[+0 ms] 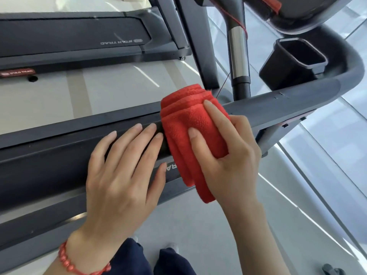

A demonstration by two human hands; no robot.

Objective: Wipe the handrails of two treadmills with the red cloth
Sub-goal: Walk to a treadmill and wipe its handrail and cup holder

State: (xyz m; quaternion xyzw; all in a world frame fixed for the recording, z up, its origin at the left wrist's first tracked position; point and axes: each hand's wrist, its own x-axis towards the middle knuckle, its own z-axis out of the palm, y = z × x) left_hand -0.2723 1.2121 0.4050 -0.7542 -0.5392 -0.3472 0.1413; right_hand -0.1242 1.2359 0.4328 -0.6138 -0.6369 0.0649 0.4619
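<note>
Handrail: we see a dark grey handrail (268, 110) running from lower left to upper right, curving round at the far right toward the console end of the near treadmill.
Red cloth: the red cloth (184, 124) is folded in several layers and draped over the handrail; its far edge stands up above the rail and its near end hangs down below it.
Right hand: our right hand (224, 147) lies over the cloth, fingers (213, 116) spread and curved about the rail, pressing the cloth onto it. We record a loose wrapping grip on the cloth; the thumb is not clearly seen.
Left hand: our left hand (123, 171) rests flat on the rail just left of the cloth, fingers extended and slightly apart, fingertips touching or nearly touching the cloth's left edge. It grips nothing.
Bracelet: a red beaded bracelet (73, 264) sits on the left wrist.
Cup holder: a black cup holder (294, 62) hangs inside the rail's curve at far right.
Upright: a black and silver post (238, 56) rises behind the cloth, a thin red cord beside it.
Second treadmill: another treadmill deck (69, 36), marked STAR TRAC, lies at far left, apart from both hands.
Floor: pale floor (49, 100) shows between the two machines.
</note>
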